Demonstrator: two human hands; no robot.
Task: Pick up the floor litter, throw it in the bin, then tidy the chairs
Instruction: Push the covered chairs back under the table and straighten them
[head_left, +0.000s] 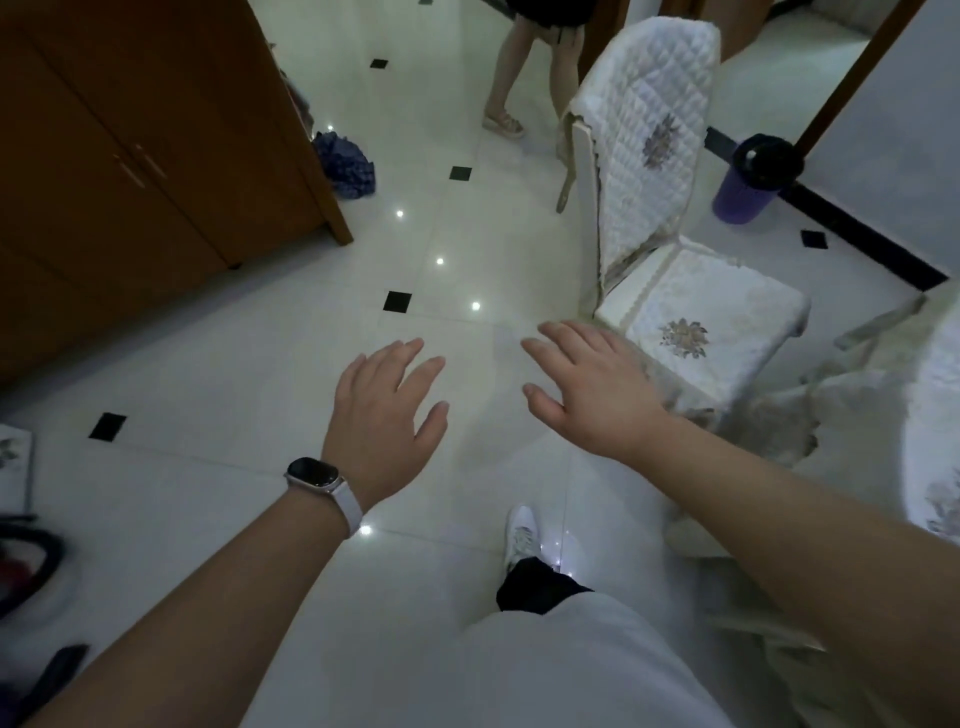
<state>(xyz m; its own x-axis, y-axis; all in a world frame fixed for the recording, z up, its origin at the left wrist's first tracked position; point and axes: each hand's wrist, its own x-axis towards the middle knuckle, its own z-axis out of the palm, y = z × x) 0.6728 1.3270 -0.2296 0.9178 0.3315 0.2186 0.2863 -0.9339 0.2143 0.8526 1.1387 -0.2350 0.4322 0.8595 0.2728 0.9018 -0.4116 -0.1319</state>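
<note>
Hiding part of the chair (691, 322), right hand (592, 387) hovers.

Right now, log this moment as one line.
left hand open, empty | right hand open, empty | chair beside right hand | bin by wall

You have 2 hands in view, your left hand (387, 415) and your right hand (587, 384), with 1 watch (311, 475) on the left wrist. Count 2 covered chairs: 1 quilted chair (675, 322) at centre right and 1 second chair (937, 415) cut off by the right edge. There is 1 purple bin (737, 200) at upper right, 1 wooden cabinet (130, 156) at upper left with 2 handles (140, 169), 1 blue bundle (345, 166) and 5 whole black tile insets (397, 301). At the top, 1 other person shows 2 legs (511, 67).
</note>
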